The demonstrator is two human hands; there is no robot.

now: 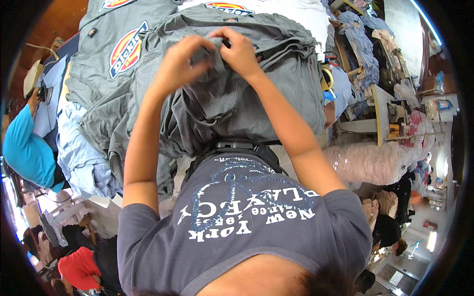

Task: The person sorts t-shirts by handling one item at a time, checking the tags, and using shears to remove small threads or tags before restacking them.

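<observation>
Grey T-shirts lie heaped in front of me, with folds bunched beneath both hands. My left hand hovers over the cloth at the upper middle. Its fingers are bent and apart from the thumb, though motion blurs them, and I see nothing held between them. Just to its right is my right hand, its fingers curled in closely above the dark folds. Whatever it pinches is too small or hidden to name. A grey T-shirt with a colourful printed badge is spread to the left.
Scissors with red handles and a yellow tape roll are at the pile's right edge. Light blue cloth hangs at the left, near a person in a blue top. Wrapped pink bundles stand to the right.
</observation>
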